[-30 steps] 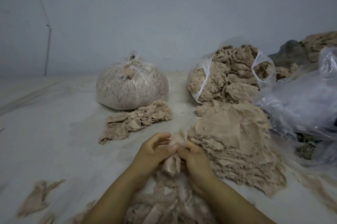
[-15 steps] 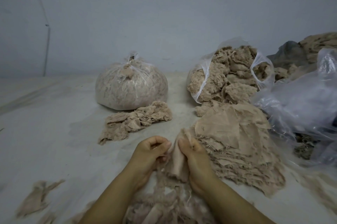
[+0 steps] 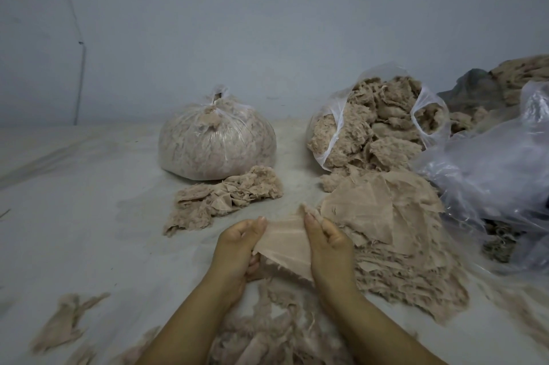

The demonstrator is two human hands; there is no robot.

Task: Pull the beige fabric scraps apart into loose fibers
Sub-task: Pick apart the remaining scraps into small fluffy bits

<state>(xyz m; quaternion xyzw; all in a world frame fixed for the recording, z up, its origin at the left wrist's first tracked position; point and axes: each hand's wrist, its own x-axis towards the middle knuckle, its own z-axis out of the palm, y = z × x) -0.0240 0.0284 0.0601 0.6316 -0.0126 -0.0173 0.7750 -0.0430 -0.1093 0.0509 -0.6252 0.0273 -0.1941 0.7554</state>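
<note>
- Beige fabric scrap (image 3: 284,241) is stretched flat between the two hands, just above the pale floor sheet (image 3: 89,216), its lower edge frayed.
- Left hand (image 3: 237,248) pinches the scrap's left edge, thumb lying on top and fingers curled underneath.
- Right hand (image 3: 328,245) pinches the opposite edge (thumb on the cloth, the other fingers hidden behind it), so the piece is pulled taut from side to side.
- Loose fibers (image 3: 276,332) lie in a tangled heap directly below the grip, between the two forearms.
- Small torn shreds (image 3: 64,323) lie on the sheet well to the left of the grip and nearer the person.
- Just right of the grip, touching the right hand's far side, a stack of flat scraps (image 3: 395,234) is piled up, with frayed edges spilling outward.
- Beyond the grip and slightly left sits a small pile of partly pulled fabric (image 3: 225,199).
- Behind that pile stands a tied clear bag (image 3: 215,141), stuffed with fluff.
- Beyond and right of the grip, an open clear bag (image 3: 371,124) brims with fluffy beige material.
- Far right, crumpled clear plastic (image 3: 499,174) lies beside the stack.
- A grey-blue wall (image 3: 267,22) closes the back.
</note>
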